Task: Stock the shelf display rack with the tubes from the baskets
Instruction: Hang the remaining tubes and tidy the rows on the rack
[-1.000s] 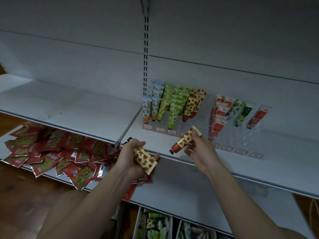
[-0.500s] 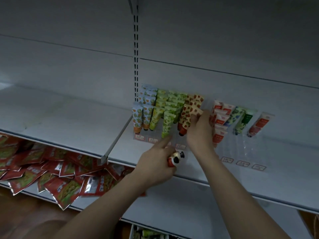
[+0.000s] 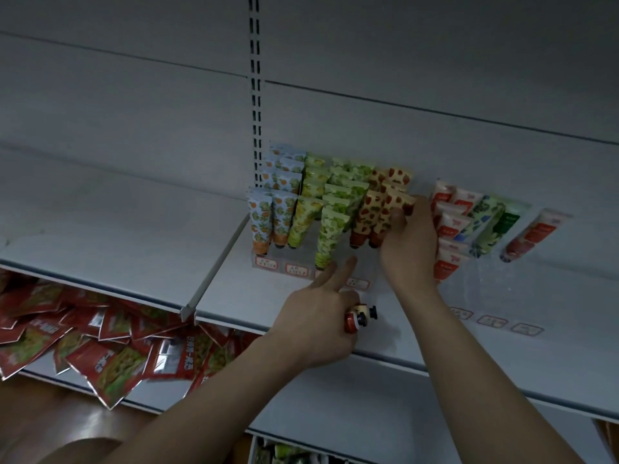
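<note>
Right hand (image 3: 407, 249) pinches strawberry tube (image 3: 390, 214) into the clear display rack (image 3: 365, 267), right of the green tubes (image 3: 330, 226). Left hand (image 3: 318, 324), below rack front, index extended, grips another tube (image 3: 360, 318). Red packets (image 3: 100, 339) lower left of rack.

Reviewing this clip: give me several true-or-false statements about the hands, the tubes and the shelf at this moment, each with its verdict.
1. The right hand is at a strawberry-print tube in the display rack. True.
2. The left hand holds nothing. False: it grips a tube whose black cap pokes out, with its index finger extended toward the rack.
3. Red snack packets lie on the shelf below, at the left. True.
4. The rack's tubes all share one print. False: there are blue-orange, green and strawberry prints.
5. The second rack at the right is packed full. False: many of its clear front slots stand empty.
</note>
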Available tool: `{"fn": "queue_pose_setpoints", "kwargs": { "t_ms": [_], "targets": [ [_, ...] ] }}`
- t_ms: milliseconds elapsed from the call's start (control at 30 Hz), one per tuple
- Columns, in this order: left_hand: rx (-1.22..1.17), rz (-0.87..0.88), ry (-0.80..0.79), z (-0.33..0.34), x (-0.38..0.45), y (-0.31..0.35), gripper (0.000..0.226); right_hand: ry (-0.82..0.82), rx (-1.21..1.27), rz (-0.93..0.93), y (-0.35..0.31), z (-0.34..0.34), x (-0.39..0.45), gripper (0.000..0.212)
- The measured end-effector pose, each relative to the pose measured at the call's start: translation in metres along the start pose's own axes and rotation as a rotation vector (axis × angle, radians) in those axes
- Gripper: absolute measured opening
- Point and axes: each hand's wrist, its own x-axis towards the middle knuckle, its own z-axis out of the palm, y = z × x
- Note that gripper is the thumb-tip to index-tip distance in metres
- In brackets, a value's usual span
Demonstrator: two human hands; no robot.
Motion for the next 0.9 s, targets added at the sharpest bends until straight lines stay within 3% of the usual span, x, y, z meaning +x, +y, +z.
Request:
{"fn": "queue_pose_setpoints", "kwargs": {
  "t_ms": [233, 900],
  "targets": [
    [0.007, 0.009, 0.007, -0.0002, 0.0013, -0.0016, 0.027, -0.032, 0.071, 0.014, 0.0068, 0.0002, -0.0034, 0.025],
    [0.027, -0.008, 0.025, -0.002, 0.0028, 0.0015, 0.025, 0.008, 0.051, -0.049, 0.0078, 0.0071, -0.005, 0.007]
  ]
}}
